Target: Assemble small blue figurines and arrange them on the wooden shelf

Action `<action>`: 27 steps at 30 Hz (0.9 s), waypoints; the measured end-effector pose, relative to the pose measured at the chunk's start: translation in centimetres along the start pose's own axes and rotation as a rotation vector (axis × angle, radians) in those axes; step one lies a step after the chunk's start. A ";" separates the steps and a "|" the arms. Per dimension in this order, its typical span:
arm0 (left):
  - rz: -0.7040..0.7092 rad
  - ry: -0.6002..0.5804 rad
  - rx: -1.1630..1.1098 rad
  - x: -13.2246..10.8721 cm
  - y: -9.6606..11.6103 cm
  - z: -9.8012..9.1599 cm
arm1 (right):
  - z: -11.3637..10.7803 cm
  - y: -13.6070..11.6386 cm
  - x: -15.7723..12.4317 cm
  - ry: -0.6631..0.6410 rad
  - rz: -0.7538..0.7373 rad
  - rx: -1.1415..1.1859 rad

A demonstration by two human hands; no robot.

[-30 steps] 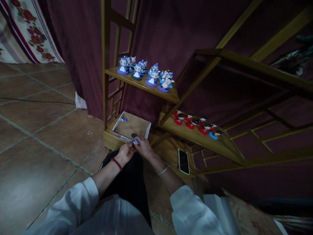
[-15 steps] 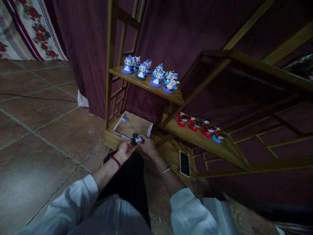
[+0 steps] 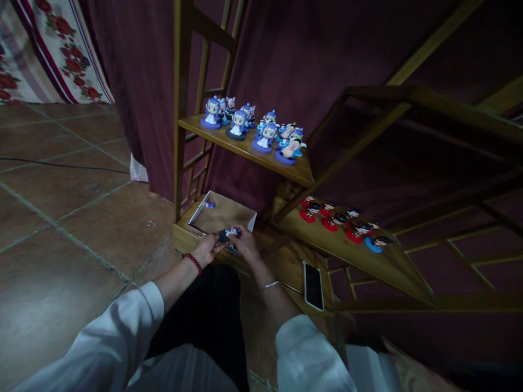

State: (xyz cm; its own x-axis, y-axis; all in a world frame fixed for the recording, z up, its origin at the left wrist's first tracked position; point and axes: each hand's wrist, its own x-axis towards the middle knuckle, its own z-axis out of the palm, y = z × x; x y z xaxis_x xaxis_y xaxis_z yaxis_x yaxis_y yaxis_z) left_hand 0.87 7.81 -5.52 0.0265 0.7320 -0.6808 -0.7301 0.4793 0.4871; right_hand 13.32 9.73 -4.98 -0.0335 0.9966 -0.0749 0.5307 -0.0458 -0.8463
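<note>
Over the near edge of an open cardboard box (image 3: 250, 219), my two hands meet around one small toy. My right hand (image 3: 247, 245) pinches a little purple-and-white figurine (image 3: 232, 232), which lies tilted on its side. Closed on the dark round base (image 3: 223, 237) at the figurine's lower end is my left hand (image 3: 206, 250). The fingers partly cover that base, and I cannot tell whether it is joined to the figurine. Inside the box, near its far left corner, lies another small purple piece (image 3: 210, 205).
Several purple-haired figurines (image 3: 238, 126) stand on the upper wooden shelf (image 3: 286, 170). Red-based figurines (image 3: 337, 219), with one blue-based figurine (image 3: 378, 243), occupy the shelf at right. A phone (image 3: 313, 286) lies on the lowest board. A wooden post (image 3: 182, 109) rises left of the box.
Two dark round shapes showed at the figurine's lower end before; now one dark shape shows there. My left fingers have closed in nearer to my right hand. The view has shifted slightly.
</note>
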 end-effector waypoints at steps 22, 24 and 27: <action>0.015 0.036 0.150 1.9 0.9 0.0 | 1.7 1.3 1.3 -0.008 0.257 0.681; 0.020 0.007 0.150 1.9 0.9 0.1 | 1.7 1.5 1.3 -0.019 0.255 0.690; 0.025 -0.029 0.142 1.9 0.9 0.2 | 1.6 1.5 1.3 -0.030 0.249 0.703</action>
State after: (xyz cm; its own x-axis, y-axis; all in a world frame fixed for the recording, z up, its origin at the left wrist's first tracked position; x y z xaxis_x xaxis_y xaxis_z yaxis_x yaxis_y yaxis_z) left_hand 0.41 9.72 -6.23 0.0304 0.7570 -0.6527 -0.6271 0.5229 0.5773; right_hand 12.71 10.84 -7.17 -0.0114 0.9492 -0.3146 -0.1413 -0.3130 -0.9392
